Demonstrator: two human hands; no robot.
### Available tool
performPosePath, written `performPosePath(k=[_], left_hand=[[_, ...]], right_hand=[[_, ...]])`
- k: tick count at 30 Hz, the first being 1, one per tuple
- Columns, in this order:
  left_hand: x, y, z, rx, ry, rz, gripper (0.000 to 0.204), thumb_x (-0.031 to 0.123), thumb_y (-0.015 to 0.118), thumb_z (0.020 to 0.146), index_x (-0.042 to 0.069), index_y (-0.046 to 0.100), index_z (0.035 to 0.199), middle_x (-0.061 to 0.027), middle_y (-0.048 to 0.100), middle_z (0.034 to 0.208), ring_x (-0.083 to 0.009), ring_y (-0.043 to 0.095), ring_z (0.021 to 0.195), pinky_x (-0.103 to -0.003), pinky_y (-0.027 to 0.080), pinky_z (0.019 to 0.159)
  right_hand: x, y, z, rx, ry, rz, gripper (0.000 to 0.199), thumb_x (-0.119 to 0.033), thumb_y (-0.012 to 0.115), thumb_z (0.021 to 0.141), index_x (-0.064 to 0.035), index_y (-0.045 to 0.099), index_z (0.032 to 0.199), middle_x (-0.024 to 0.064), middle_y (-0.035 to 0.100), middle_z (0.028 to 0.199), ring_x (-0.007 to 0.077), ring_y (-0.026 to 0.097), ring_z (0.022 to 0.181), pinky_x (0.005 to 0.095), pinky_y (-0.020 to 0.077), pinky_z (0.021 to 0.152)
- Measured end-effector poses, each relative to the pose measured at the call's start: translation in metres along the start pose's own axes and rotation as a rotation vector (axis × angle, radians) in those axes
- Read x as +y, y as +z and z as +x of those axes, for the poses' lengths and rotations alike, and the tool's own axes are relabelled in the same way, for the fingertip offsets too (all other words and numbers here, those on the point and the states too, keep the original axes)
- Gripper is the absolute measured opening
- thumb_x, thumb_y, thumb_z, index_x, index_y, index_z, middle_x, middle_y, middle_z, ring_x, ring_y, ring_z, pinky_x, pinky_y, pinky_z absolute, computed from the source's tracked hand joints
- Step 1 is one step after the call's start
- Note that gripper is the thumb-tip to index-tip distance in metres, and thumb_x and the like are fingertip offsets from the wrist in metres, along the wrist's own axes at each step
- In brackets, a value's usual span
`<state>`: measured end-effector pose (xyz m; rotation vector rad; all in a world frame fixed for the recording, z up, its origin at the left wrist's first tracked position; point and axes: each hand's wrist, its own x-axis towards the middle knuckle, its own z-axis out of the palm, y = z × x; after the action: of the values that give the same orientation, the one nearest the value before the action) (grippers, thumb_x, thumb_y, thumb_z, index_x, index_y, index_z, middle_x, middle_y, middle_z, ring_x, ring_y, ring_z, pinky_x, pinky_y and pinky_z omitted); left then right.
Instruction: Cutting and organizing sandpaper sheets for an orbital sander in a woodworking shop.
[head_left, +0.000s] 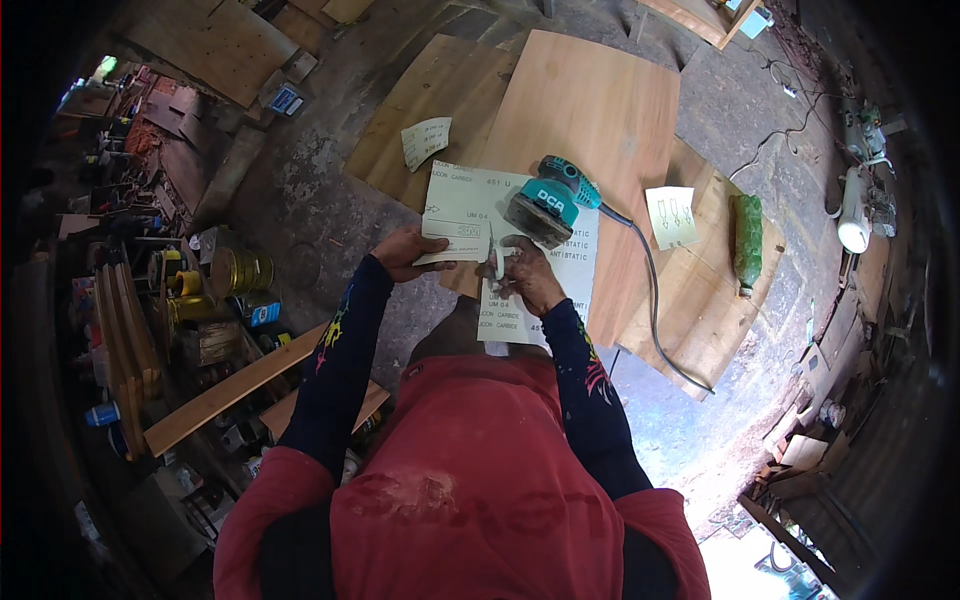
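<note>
A large pale sheet of sandpaper point(460, 200), its printed back facing up, lies over wooden boards in front of me. My left hand point(408, 254) pinches a flap at the sheet's left edge, thumb on top. In my right hand point(532, 276) is a pair of scissors point(501, 258) with pale handles, its blades pointing away from me along a slit in the sheet. Just beyond, a teal and black electric sander point(548, 203) rests on the sheet, and its dark cord point(652, 275) runs off to the right.
Smaller sandpaper pieces lie on the boards, one at the left point(426, 142) and one at the right point(672, 217). A green plastic bottle point(747, 245) lies on the right board point(690, 330). Tins, tape rolls point(240, 270) and a long plank point(235, 390) crowd the left side.
</note>
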<state>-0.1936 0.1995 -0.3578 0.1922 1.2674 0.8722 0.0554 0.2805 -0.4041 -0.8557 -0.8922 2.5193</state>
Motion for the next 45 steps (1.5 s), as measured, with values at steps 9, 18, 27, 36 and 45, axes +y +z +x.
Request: performPosePath(k=[9,18,27,36,45], left_hand=[[0.002,0.004,0.002,0.03,-0.022,-0.064,0.032,0.005,0.058,0.098,0.0,0.054,0.129,-0.0147,0.063,0.124,-0.0216,0.067,0.101,-0.031,0.062,0.08],[0.005,0.003,-0.001,0.006,0.001,-0.037,0.034,0.005,0.059,0.097,0.003,0.053,0.13,-0.0135,0.064,0.122,-0.0208,0.068,0.097,-0.03,0.061,0.077],[-0.004,-0.015,0.007,-0.058,0.0,-0.036,0.035,0.004,0.056,0.098,0.004,0.053,0.133,-0.0119,0.059,0.133,-0.0238,0.062,0.116,-0.035,0.059,0.09],[-0.008,-0.022,0.023,-0.145,0.089,0.061,0.039,0.007,0.061,0.096,0.005,0.052,0.134,-0.0107,0.062,0.127,-0.0197,0.065,0.105,-0.032,0.057,0.082],[-0.027,-0.046,0.029,-0.223,0.012,0.085,0.042,0.01,0.058,0.097,0.004,0.049,0.138,-0.0095,0.064,0.126,-0.0232,0.066,0.107,-0.034,0.057,0.081]], right_hand=[[0.021,0.002,0.009,0.0,-0.072,-0.061,0.031,-0.001,0.055,0.092,-0.0007,0.042,0.12,0.0117,0.066,0.083,0.0144,0.061,0.062,0.0254,0.0487,0.049],[0.016,0.004,0.012,0.058,-0.104,-0.1,0.044,0.002,0.056,0.084,-0.0008,0.036,0.123,0.0168,0.07,0.086,0.0169,0.065,0.066,0.0262,0.0481,0.053],[0.023,0.007,0.019,0.109,-0.142,-0.199,0.047,-0.002,0.063,0.085,0.0004,0.039,0.125,0.0129,0.072,0.08,0.012,0.057,0.058,0.0248,0.0415,0.049],[0.007,-0.001,0.015,0.056,-0.075,-0.322,0.044,-0.009,0.059,0.086,-0.0024,0.047,0.128,0.0093,0.072,0.087,0.0101,0.058,0.061,0.0233,0.0402,0.049],[0.006,-0.021,0.012,-0.104,0.082,-0.334,0.026,-0.018,0.06,0.086,-0.0124,0.066,0.111,-0.0023,0.062,0.075,0.009,0.054,0.055,0.027,0.0449,0.043]])
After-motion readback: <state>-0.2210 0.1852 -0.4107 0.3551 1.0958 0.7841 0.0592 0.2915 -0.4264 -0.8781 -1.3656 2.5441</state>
